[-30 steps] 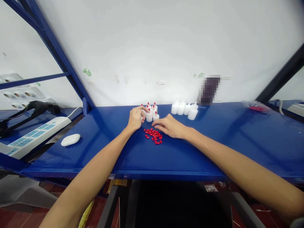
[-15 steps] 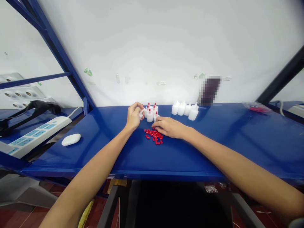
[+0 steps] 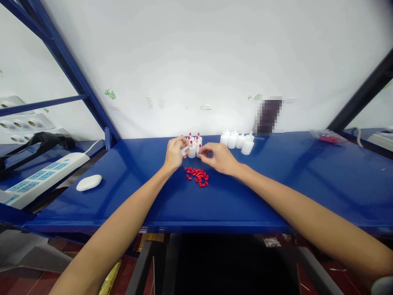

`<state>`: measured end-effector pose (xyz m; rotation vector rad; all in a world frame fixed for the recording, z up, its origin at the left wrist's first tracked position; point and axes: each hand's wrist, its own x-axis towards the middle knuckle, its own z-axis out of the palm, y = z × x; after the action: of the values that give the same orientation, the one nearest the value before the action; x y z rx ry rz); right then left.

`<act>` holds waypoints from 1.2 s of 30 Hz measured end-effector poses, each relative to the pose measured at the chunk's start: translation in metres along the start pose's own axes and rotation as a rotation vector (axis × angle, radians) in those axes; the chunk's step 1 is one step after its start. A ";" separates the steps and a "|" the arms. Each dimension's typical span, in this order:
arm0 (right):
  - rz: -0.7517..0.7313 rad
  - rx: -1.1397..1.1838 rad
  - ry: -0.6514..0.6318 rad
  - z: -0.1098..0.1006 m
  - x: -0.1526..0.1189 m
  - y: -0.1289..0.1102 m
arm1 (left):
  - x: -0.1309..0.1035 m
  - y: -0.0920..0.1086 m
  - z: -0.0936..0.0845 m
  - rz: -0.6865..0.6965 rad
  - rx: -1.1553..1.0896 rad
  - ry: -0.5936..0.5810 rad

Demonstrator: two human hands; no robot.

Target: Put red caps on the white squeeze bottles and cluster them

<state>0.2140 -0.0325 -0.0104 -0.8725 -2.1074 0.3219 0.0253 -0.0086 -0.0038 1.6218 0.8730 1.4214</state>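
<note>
My left hand point(image 3: 175, 153) is closed around a small white squeeze bottle point(image 3: 184, 150), its narrow tip tilted up and its body mostly hidden by the fingers. My right hand point(image 3: 219, 157) is in a pinch at the front right of a group of white bottles with red caps point(image 3: 192, 150). Whatever sits between its fingertips is too small and hidden to make out. On the blue tabletop in front of both hands lies a loose pile of small red caps point(image 3: 199, 175).
Several uncapped white bottles point(image 3: 232, 141) stand at the back, right of my hands. Farther right lies a clear bag with red pieces point(image 3: 328, 138). To the left are a white earbud case point(image 3: 89, 182) and a power strip point(image 3: 46, 176). A white wall point(image 3: 184, 73) rises behind.
My right hand has lifted from the edge of the red cap pile toward the bottles, its fingers now pinched. My left hand keeps hold of its bottle. The view has shifted slightly.
</note>
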 end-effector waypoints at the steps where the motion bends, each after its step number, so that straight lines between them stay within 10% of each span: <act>1: 0.057 0.102 0.074 0.002 0.000 -0.002 | -0.001 0.000 0.001 0.000 0.008 -0.006; 10: 0.221 0.658 0.168 0.013 -0.001 -0.023 | -0.011 0.000 0.006 0.072 0.097 -0.116; 22: 0.096 0.299 0.266 0.012 -0.006 -0.025 | -0.015 0.008 0.007 0.103 0.061 -0.306; 36: -0.146 -0.011 -0.020 0.011 -0.016 -0.036 | -0.008 0.013 0.005 0.061 -0.090 -0.005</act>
<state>0.1955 -0.0689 -0.0093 -0.7200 -2.1797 0.2434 0.0295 -0.0221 0.0041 1.5955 0.7510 1.4767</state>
